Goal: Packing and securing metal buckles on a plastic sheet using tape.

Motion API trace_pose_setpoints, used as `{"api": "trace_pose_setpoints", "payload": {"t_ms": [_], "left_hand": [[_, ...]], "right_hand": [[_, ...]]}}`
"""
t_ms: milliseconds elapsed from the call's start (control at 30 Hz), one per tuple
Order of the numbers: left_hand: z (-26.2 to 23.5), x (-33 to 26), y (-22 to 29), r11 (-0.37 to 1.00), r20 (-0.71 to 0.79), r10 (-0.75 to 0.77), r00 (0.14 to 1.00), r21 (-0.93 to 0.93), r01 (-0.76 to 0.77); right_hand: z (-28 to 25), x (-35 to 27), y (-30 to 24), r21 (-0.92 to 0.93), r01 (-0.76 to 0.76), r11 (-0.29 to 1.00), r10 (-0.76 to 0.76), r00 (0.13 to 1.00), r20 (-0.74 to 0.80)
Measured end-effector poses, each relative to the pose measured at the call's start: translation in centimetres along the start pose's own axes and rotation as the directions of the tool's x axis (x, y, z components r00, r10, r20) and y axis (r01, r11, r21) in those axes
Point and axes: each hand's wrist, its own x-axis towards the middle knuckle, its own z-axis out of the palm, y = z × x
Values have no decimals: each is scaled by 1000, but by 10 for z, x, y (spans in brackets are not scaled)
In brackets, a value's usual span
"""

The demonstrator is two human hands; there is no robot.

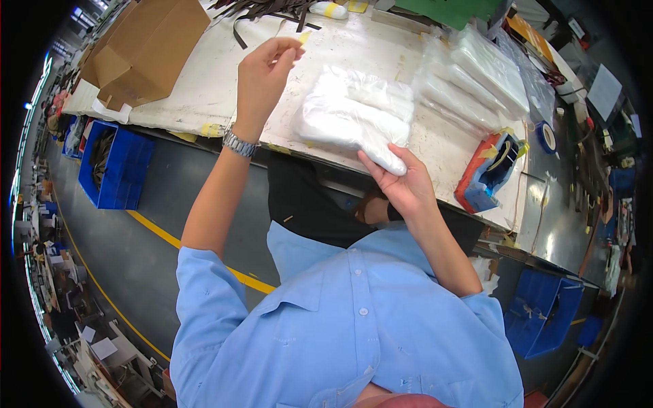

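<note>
1. The left hand (pixel 262 75) is raised above the table (pixel 197 88), thumb and forefinger pinching a small yellow tape piece (pixel 304 37).
2. The right hand (pixel 401 183) grips the near end of a white bag (pixel 354 115), fingers curled around its corner, thumb on top.
3. The bag lies on the table near its front edge, between the hands.
4. A tape dispenser (pixel 490 173) stands to the right; a cardboard box (pixel 146 47) sits far left.
5. Clear bags (pixel 476 81) are stacked behind.
</note>
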Motion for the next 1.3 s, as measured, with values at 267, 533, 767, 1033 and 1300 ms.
{"api": "trace_pose_setpoints", "payload": {"t_ms": [267,533,767,1033,1300], "left_hand": [[1,-100,-25,946,136,-282,950,202,252],[26,-168,42,861,135,-504,853,8,508],[43,-190,77,806,487,-413,770,-198,558],[19,-80,21,787,302,-66,951,602,-136],[36,-87,25,898,275,-220,936,431,84]], "right_hand": [[3,-22,-9,-394,-36,919,48,999,21],[-1,-2,-72,-836,-139,530,126,988,-85],[40,78,-87,-948,266,-172,-393,864,314],[29,116,-57,-452,365,-814,-196,559,805],[14,68,-45,-600,611,-516,-76,665,743]]}}
